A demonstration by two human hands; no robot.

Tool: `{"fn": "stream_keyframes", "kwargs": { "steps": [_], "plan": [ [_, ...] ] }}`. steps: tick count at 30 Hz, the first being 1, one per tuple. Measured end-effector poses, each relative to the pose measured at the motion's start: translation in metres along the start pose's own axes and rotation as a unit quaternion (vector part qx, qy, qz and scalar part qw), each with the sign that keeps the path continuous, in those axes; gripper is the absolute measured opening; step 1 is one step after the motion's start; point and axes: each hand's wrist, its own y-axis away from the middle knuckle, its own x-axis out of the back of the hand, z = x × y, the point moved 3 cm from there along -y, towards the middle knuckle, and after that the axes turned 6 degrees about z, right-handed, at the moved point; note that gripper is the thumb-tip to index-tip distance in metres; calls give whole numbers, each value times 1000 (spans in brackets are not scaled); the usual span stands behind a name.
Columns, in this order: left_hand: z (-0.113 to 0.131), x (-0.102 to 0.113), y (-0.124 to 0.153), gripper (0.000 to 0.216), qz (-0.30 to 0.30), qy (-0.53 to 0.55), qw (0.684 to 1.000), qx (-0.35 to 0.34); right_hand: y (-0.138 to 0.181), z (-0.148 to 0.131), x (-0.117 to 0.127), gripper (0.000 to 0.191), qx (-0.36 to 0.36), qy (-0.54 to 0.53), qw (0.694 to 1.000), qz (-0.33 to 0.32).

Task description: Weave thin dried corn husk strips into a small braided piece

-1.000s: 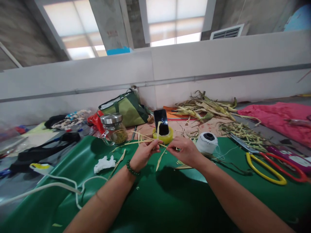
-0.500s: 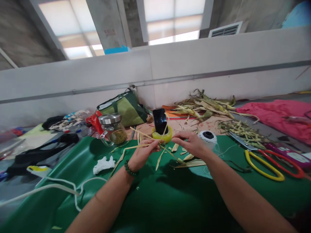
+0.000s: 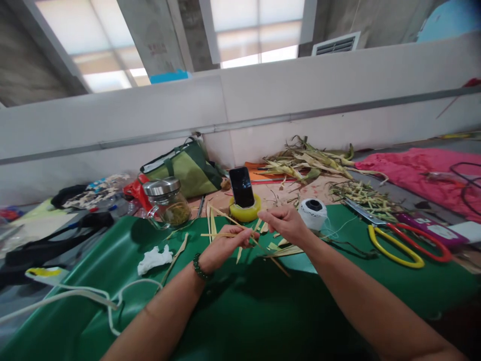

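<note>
My left hand point(image 3: 225, 245), a green bead bracelet at its wrist, is closed on several crossed husk strips point(image 3: 231, 219) that stick out to the left, upward and down to the right. My right hand point(image 3: 283, 225) is just above and to the right, with thumb and index finger pinched together. A thin pale strip seems to run from that pinch down to the left hand; its end is hidden by the fingers. Husk pieces point(image 3: 287, 250) lie under the right hand on the green mat point(image 3: 225, 321). Behind the hands, a phone point(image 3: 242, 186) leans in a yellow tape roll point(image 3: 246, 213).
A lidded glass jar point(image 3: 169, 203) and crumpled white tissue point(image 3: 155, 259) are at left, near a white cord point(image 3: 86, 296). At right are a thread spool point(image 3: 312, 213), scissors point(image 3: 394, 245) and cut stalks point(image 3: 364, 198). Dried husks point(image 3: 308, 160) and a green bag point(image 3: 188, 170) lie behind.
My right hand has closed from spread fingers into a pinch. The strips in my left hand have turned, and one end now points down to the right. The view has shifted slightly.
</note>
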Motion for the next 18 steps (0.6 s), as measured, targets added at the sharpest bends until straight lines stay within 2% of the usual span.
{"fn": "stream_keyframes", "kwargs": {
  "steps": [2,5,7,11,15,18],
  "plan": [
    [0,-2,-1,37,-7,-42,999,-16,4,-4,-3,38,44,38,998,13],
    [1,-7,-1,38,-9,-101,992,-76,7,-4,-16,15,70,81,993,-40],
    [1,-11,0,37,-8,-113,989,-94,8,-3,-21,13,69,76,993,-59],
    [0,-19,2,30,-27,-112,989,-93,7,-4,-25,10,53,37,997,-34],
    [-5,-17,2,32,-18,-72,997,-35,7,-9,-23,12,61,15,998,-5],
    [-9,-10,0,39,-3,45,998,36,6,-10,-8,19,89,16,991,96]
  ]
}}
